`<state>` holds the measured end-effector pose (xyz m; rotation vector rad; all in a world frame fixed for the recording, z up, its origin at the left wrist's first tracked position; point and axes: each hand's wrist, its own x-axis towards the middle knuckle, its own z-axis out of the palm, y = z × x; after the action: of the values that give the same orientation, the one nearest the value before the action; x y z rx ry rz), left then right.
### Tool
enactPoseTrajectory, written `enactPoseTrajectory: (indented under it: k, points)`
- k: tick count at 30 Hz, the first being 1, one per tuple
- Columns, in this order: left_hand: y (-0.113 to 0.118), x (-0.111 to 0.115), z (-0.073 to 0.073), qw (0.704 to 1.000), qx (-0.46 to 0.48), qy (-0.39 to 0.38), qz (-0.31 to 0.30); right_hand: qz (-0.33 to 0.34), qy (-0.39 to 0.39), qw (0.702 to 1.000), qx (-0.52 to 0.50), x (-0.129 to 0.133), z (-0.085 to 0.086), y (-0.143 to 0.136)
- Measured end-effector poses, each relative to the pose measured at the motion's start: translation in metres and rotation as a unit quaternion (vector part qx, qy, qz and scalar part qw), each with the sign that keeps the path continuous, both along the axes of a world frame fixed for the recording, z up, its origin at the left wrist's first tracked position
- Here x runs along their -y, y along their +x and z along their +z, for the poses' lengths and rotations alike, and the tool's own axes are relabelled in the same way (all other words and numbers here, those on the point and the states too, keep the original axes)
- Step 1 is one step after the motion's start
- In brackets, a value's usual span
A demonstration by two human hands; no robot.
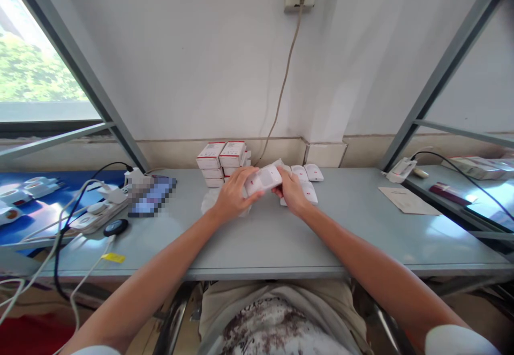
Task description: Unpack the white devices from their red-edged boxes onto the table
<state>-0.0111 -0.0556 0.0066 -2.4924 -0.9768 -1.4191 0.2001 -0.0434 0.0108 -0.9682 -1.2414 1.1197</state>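
A white device [263, 179] with a small red mark is held between my two hands above the middle of the table. My left hand [235, 194] grips its left end, thumb along the lower edge. My right hand [292, 190] has its fingers closed on the right end, where some thin clear wrap shows. Several similar white devices [314, 172] lie just right of my right hand. Crumpled clear plastic [209, 199] rests beside and partly behind my left hand. Stacked white and red boxes [211, 155] stand behind it, near the wall.
On the left of the grey table [257, 248] are a phone [152, 197], a power strip [96, 217], a round black object [116, 227] and cables. A paper sheet [407, 200] and a white adapter [401, 170] lie on the right. Metal posts flank the table.
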Motion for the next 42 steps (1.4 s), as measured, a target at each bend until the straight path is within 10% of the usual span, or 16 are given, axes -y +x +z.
enactPoseTrajectory:
  k: [8,20,32,42]
  points:
    - [-0.025,-0.03,0.005,0.972,-0.002,0.08,0.219,-0.093,-0.005,0.995,-0.038,-0.012,-0.004,0.005]
    - [-0.034,-0.044,-0.001,0.962,-0.045,0.095,0.252,-0.094,-0.014,0.994,-0.054,-0.012,-0.005,0.006]
    - [-0.026,-0.028,0.007,0.983,0.03,0.129,0.126,-0.105,-0.015,0.989,-0.1,-0.015,0.004,0.014]
    - [-0.012,-0.02,-0.002,0.997,0.077,0.01,-0.007,-0.104,-0.009,0.988,-0.112,-0.011,0.003,0.014]
